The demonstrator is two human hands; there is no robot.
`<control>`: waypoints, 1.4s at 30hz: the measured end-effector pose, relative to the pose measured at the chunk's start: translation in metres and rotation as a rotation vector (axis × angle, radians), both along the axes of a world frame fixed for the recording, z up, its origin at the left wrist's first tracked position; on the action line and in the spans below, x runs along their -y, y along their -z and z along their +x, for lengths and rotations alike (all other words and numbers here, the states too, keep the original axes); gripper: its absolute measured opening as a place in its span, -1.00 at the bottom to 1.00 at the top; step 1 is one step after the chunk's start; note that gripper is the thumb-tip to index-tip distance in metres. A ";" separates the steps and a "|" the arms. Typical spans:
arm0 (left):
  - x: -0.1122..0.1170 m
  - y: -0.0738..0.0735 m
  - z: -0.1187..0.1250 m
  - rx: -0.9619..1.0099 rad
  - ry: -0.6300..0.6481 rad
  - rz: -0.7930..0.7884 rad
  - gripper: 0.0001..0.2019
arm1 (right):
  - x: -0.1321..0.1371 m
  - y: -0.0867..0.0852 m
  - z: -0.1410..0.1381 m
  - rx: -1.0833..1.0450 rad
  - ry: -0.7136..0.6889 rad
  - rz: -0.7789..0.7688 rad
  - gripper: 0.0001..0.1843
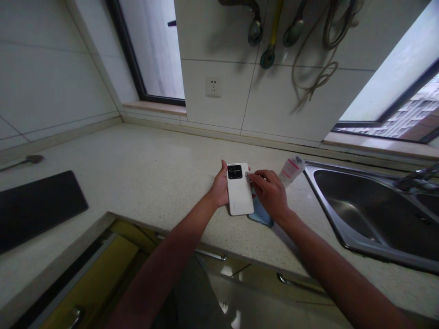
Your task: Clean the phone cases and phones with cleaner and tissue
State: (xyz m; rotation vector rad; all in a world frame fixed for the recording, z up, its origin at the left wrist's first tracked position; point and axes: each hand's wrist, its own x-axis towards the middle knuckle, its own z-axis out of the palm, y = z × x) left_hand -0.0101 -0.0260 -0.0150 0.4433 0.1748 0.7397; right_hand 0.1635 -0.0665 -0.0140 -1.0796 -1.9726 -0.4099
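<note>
My left hand grips a white smartphone by its left side, with the back and its black camera block facing up. My right hand reaches over from the right, and its fingertips pinch at the phone's right edge, near a small grey piece. I cannot tell exactly what that piece is. A flat light blue object, perhaps a phone case, lies partly under the phone and my right hand. A white and pink tube lies just beyond my right hand.
The phone is over a speckled stone countertop. A steel sink with a faucet is set in it to the right. A black mat lies at the left. Wall tiles, a socket and hanging hoses stand behind.
</note>
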 end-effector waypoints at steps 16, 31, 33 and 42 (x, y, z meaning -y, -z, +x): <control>0.014 -0.003 0.012 -0.042 0.109 -0.068 -0.27 | -0.011 -0.005 0.004 -0.089 -0.148 -0.004 -0.63; 0.010 -0.002 0.009 -0.096 0.040 -0.099 -0.09 | 0.008 -0.001 -0.019 0.118 -0.463 -0.096 -0.57; 0.011 -0.005 0.009 -0.091 0.034 -0.104 -0.11 | 0.003 -0.001 -0.011 0.079 -0.389 -0.067 -0.58; 0.007 0.003 0.010 -0.044 0.083 -0.096 -0.18 | -0.015 0.007 0.007 -0.078 -0.175 -0.098 -0.56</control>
